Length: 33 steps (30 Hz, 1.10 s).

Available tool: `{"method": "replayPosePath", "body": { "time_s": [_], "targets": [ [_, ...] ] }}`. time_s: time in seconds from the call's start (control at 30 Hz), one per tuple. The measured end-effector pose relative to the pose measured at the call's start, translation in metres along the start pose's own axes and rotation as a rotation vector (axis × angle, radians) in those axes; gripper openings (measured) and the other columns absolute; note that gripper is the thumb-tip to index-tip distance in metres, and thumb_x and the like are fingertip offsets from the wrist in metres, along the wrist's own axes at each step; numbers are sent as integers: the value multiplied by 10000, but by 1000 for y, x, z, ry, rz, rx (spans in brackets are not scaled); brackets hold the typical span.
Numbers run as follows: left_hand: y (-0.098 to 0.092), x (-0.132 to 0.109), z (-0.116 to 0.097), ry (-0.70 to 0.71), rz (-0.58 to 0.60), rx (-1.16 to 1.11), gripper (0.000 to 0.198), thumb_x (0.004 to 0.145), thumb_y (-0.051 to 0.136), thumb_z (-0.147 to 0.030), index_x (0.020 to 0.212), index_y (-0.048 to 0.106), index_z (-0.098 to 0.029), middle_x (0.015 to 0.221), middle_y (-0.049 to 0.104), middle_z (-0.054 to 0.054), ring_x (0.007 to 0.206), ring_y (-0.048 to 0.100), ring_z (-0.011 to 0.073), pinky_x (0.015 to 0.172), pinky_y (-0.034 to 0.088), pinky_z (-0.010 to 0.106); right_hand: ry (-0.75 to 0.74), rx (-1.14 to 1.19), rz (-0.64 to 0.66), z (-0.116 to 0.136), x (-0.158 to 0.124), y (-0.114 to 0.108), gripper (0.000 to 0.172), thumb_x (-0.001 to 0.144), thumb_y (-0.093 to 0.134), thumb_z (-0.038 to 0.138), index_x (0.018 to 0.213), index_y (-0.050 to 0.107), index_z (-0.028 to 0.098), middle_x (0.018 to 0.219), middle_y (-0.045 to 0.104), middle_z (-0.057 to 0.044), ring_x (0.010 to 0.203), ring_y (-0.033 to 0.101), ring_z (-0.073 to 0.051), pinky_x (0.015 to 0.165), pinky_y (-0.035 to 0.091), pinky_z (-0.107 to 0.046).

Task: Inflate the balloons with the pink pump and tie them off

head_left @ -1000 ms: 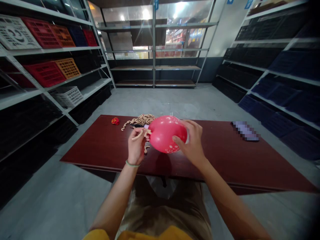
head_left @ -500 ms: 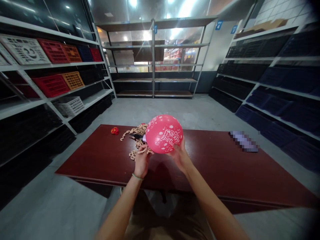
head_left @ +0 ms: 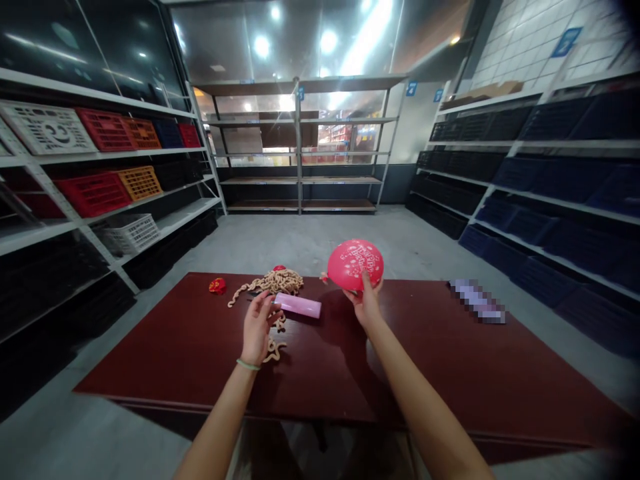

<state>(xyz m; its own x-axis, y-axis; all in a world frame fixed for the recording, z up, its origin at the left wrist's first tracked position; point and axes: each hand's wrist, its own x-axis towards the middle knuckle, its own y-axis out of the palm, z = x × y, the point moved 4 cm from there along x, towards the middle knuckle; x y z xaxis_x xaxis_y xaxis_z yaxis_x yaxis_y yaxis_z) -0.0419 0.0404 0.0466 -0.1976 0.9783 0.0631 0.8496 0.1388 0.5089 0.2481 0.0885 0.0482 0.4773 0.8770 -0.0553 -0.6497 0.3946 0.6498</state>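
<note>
A pink balloon [head_left: 356,264] with white printing is held in my right hand [head_left: 369,303], thumb on its front and fingers beneath. Its knotted end points left. My left hand [head_left: 257,328] is raised over the table, fingers spread and slightly curled, close to the left end of a pink-purple cylinder [head_left: 299,305]. Tan twisted cord [head_left: 283,281] lies heaped behind the cylinder, and more of it shows beside my left hand. A small red item [head_left: 217,286] rests to the left of the cord.
The dark red table [head_left: 440,367] spans the foreground. A pixelated flat object [head_left: 478,301] lies at its right. Shelving with crates [head_left: 105,130] stands left, dark bins [head_left: 530,220] right, and a metal rack [head_left: 299,180] behind.
The balloon has moved right in my right hand, away from my left hand. My left hand has let go of the cord and opened. The cylinder is now in full view, and the camera view has shifted.
</note>
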Motion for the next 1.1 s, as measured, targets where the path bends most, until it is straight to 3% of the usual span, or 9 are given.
{"method": "replayPosePath", "body": {
  "time_s": [0.1, 0.23, 0.4, 0.53, 0.63, 0.73, 0.9, 1.1],
  "targets": [
    [-11, 9, 2, 27, -19, 62, 470, 754, 760, -418, 1143, 619, -194, 966, 659, 41, 736, 644, 113, 681, 547, 239, -49, -15, -23, -8, 30, -1, 1045, 722, 744, 514, 1448, -7, 544, 1542, 302, -2, 1192, 552, -163, 862, 566, -419],
    [-32, 22, 6, 76, -68, 138, 500, 719, 778, -458, 1104, 627, -177, 898, 659, 31, 692, 633, 120, 643, 546, 243, -67, -50, -45, -24, 52, -8, 1024, 673, 786, 468, 1456, 128, 486, 1495, 341, -25, 1228, 512, -154, 902, 546, -406],
    [-69, 47, 5, 125, -105, 287, 487, 742, 732, -503, 1070, 637, -156, 879, 659, 39, 668, 627, 128, 658, 560, 282, -92, -140, -23, -46, 56, -19, 667, 641, 788, 455, 1218, 492, 297, 1199, 548, -36, 1040, 618, -168, 878, 564, -386],
    [-98, 64, -5, 149, -144, 389, 482, 747, 715, -515, 1046, 642, -144, 824, 662, 41, 644, 623, 132, 623, 542, 267, -118, -256, 83, -57, 42, -5, 458, 685, 742, 468, 1032, 565, 228, 966, 601, -7, 828, 652, -150, 777, 595, -367],
    [-120, 70, -16, 170, -160, 438, 468, 762, 697, -518, 1035, 647, -142, 790, 663, 34, 626, 619, 130, 608, 524, 256, -138, -377, 226, -71, 24, 27, 399, 739, 695, 458, 1036, 579, 218, 881, 616, -1, 752, 642, -147, 691, 596, -336],
    [-143, 70, -25, 186, -214, 427, 453, 772, 684, -517, 1018, 652, -138, 775, 660, 31, 614, 615, 125, 592, 511, 247, -151, -528, 447, -95, 1, 76, 331, 784, 652, 441, 1021, 609, 213, 857, 649, -16, 729, 646, -163, 649, 587, -331],
    [-173, 65, -33, 225, -448, 302, 420, 792, 650, -516, 971, 658, -136, 721, 621, 8, 551, 570, 95, 534, 476, 219, -214, -796, 824, -158, -42, 166, 181, 845, 600, 302, 999, 653, 223, 1017, 695, -42, 847, 666, -169, 785, 559, -341],
    [-190, 64, -44, 336, -675, 202, 345, 847, 584, -464, 948, 644, -139, 665, 574, -13, 515, 534, 84, 520, 457, 214, -319, -1098, 1042, -247, -81, 250, 208, 868, 561, 142, 1045, 652, 203, 1023, 704, -41, 969, 644, -169, 929, 479, -342]
  ]
}}
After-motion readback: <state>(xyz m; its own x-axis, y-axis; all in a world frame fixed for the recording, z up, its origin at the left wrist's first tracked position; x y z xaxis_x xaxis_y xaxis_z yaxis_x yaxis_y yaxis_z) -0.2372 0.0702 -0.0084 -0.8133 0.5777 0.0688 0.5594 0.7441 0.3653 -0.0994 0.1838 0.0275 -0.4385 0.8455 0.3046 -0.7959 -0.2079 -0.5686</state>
